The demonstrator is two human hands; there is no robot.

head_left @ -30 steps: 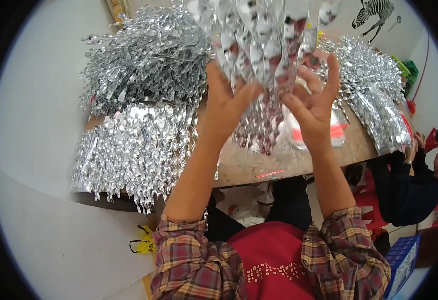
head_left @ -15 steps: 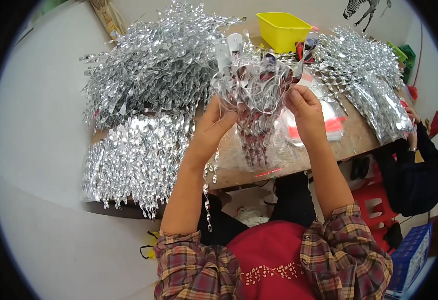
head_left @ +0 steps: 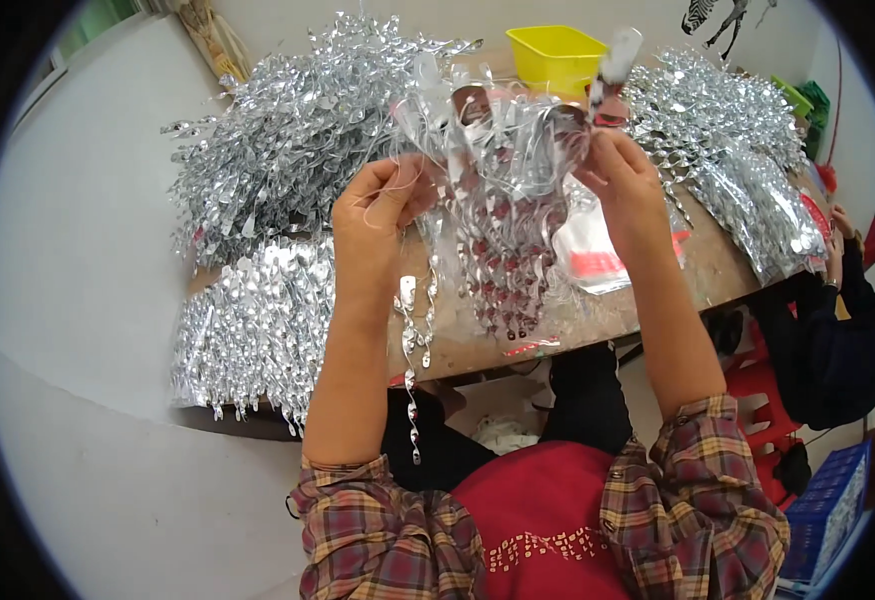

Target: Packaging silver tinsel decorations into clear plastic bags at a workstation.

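Observation:
A bundle of silver twisted foil strips (head_left: 508,200) with clear loops of thread hangs above the table in front of me. My left hand (head_left: 383,205) is closed in a pinch at the left of the bundle, with fine clear thread running across its fingers. On the other side, my right hand (head_left: 626,180) is pinched on the bundle's upper edge, beside a silver tab that sticks up. Below my left wrist a single twisted strip (head_left: 412,400) dangles past the table's front edge. Exactly which threads lie between the fingertips is too fine to tell.
A big heap of silver strips (head_left: 278,150) and a flatter layer (head_left: 258,320) cover the table's left. More strips (head_left: 718,130) lie at the right, near another person's hand (head_left: 841,225). A yellow bin (head_left: 558,60) stands behind. Clear plastic bags with red (head_left: 598,262) lie on the tabletop (head_left: 458,345).
My left hand has moved left and up, away from the bundle's middle. My right hand has risen slightly, and the tab beside it stands higher.

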